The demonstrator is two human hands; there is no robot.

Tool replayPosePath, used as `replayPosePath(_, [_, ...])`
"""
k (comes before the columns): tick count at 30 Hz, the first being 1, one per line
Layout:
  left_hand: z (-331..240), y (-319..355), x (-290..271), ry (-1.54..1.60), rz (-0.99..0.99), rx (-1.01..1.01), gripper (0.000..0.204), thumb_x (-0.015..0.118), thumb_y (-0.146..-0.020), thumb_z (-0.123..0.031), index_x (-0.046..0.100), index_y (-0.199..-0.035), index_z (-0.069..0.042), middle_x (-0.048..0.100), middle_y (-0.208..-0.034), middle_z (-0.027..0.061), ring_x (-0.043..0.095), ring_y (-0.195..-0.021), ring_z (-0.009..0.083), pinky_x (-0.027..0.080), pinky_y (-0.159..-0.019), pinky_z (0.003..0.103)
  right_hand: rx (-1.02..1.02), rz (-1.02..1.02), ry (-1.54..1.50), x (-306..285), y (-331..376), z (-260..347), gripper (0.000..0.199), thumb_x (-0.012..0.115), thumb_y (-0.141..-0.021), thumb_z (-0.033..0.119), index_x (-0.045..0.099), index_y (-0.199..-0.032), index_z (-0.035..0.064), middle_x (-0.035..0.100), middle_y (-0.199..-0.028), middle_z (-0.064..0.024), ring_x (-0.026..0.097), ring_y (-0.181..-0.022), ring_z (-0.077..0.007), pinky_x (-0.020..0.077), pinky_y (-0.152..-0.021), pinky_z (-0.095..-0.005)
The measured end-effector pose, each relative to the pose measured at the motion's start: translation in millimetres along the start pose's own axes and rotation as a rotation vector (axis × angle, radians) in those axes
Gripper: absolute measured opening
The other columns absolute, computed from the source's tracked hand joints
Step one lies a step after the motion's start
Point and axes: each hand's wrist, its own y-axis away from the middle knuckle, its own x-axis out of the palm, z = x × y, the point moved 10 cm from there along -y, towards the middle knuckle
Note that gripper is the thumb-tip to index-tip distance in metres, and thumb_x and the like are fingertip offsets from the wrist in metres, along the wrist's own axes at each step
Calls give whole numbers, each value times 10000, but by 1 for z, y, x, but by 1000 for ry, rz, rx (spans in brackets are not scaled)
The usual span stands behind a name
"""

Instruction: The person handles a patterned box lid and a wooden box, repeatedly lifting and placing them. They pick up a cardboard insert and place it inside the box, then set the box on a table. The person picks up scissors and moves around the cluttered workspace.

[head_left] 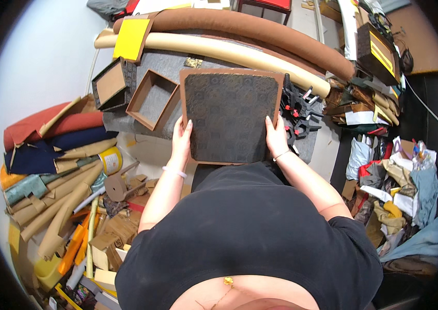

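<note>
Between my two hands is a flat rectangular panel with a dark, faintly patterned face and a brown border. My left hand grips its left edge, and my right hand grips the right edge, thumbs on the dark face. The panel is held above the near side of a grey-covered table. To the left of it lies an open brown box frame. Farther left stands a dark patterned box with a tan panel inside. Several black clamps with red parts lie just right of my right hand.
A long brown roll and a cream roll cross the table's far side, with a yellow sheet at their left. Rolled materials pile up at left. Fabric scraps heap at right, below a dark box.
</note>
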Motion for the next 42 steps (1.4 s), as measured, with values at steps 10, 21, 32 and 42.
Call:
replayPosePath(10, [1, 22, -51, 288, -123, 13, 530, 671, -980, -123, 445, -1443, 2, 575, -1358, 80, 532, -1231, 183, 408, -1087, 333, -285, -18, -19, -30, 52, 81, 620, 628, -993, 371, 428, -1421, -31, 521, -1354, -236, 512, -1287, -367, 404, -1096, -411])
replayPosePath(21, [-143, 27, -50, 244, 242, 109, 755, 744, -890, -168, 355, -1533, -97, 533, -1425, 115, 565, -1266, 289, 499, -1055, 444, -240, 207, -337, -24, 14, 215, 516, 596, -1026, 358, 541, -1366, -26, 638, -1261, -144, 598, -1154, -210, 463, -1019, -343])
replayPosePath(32, [-172, 75, -143, 347, 145, 55, 506, 603, -985, -144, 441, -1453, -43, 563, -1394, 141, 587, -1231, 287, 517, -1022, 433, 246, 86, 467, 10, 6, -87, 846, 729, -833, 551, 528, -1351, -86, 628, -1283, -286, 608, -1231, -370, 467, -1062, -410])
replayPosePath(42, [-165, 72, -206, 453, -82, -58, 597, 606, -979, -424, 495, -1441, -63, 545, -1440, 100, 546, -1262, 288, 448, -1056, 457, 284, 81, 674, 23, 8, -110, 327, 544, -953, 238, 654, -1192, 43, 690, -1160, -232, 655, -1106, -394, 518, -958, -478])
